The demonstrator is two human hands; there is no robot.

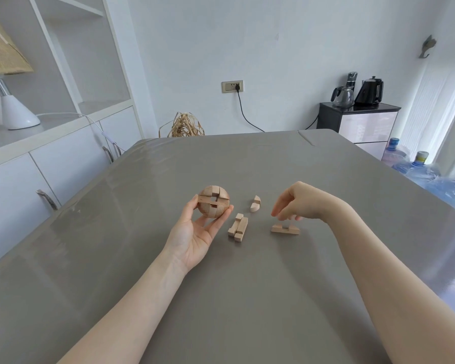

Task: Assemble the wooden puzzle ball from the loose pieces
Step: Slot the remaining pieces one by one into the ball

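Note:
My left hand (195, 233) cups a partly built wooden puzzle ball (212, 201) between thumb and fingertips, just above the grey table (142, 258); a square gap shows in the ball's face. Three loose pieces lie to its right: a small curved wedge (255, 203), a notched bar piece (238, 227) near my left fingertips, and a flat notched piece (285, 228). My right hand (300, 200) hovers directly over the flat notched piece, fingers pointing down and slightly apart, holding nothing.
A white cabinet with a lamp (8, 74) runs along the table's left side. Beyond the far edge stand a straw bundle (185, 124) and a dark stand with kettles (357, 93). Water bottles (418, 166) sit at the right.

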